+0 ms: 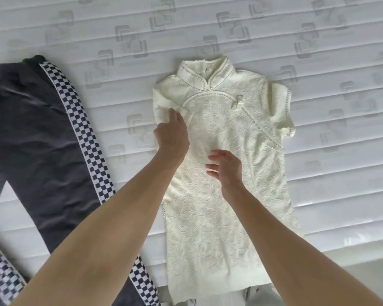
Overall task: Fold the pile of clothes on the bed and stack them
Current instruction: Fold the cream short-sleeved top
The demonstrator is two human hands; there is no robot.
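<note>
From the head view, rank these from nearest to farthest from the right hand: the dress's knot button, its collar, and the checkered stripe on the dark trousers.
Measured from the right hand, hovering over the dress's middle:
1. Knot button, up and right on the chest.
2. Collar, straight up at the dress's top.
3. Checkered stripe, far left on the trousers, beyond the left hand.

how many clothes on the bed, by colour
Cream: 1, the embossed cream dress with pearl trim, laid flat on the white quilted mattress.
Dark grey: 1, the dark grey trousers with checkered side stripes.
Total: 2 garments.
</note>
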